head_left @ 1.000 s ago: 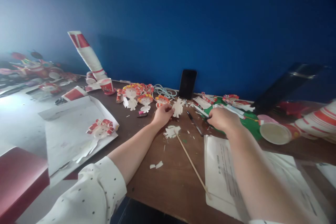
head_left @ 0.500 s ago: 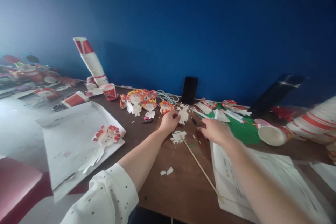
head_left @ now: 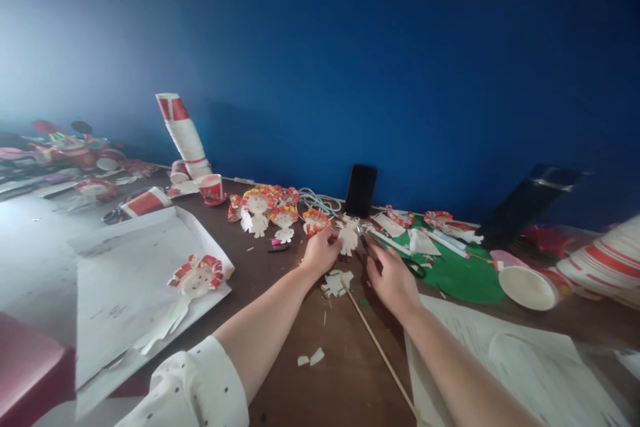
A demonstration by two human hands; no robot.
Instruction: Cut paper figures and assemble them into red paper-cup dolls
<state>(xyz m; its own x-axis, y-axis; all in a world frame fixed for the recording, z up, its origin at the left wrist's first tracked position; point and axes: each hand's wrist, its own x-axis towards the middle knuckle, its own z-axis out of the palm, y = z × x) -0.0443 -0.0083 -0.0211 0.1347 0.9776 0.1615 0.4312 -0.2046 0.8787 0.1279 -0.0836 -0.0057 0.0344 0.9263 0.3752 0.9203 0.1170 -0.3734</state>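
— Where was the cut-out (head_left: 347, 237), and who had it?

— It lay flat on the table (head_left: 350, 373), near the far edge, just ahead of a propped phone (head_left: 361, 190). The left hand (head_left: 321, 252) pinched its near side between thumb and fingers, pressing it to the wood; I judged that was to keep it from sliding.

— And the other hand?

— The right hand (head_left: 393, 281) rested just beside it, fingers curled at a dark pen (head_left: 366, 245). Whether it actually gripped the pen, I could not tell; the fingertips were hidden.

— What lay about them?

— One thin stick (head_left: 380, 353) ran from between the hands toward the near edge. One clump of white scraps (head_left: 336, 283) sat beside its far tip, two more bits (head_left: 311, 358) nearer.

— Counts further out?

— Three finished dolls (head_left: 259, 211) in a row left of the cut-out, with one more (head_left: 196, 275) on a white sheet (head_left: 125, 280). One green sheet (head_left: 457, 273) to the right, one tipped cup (head_left: 530, 285), one leaning cup stack (head_left: 184, 135) at the back.
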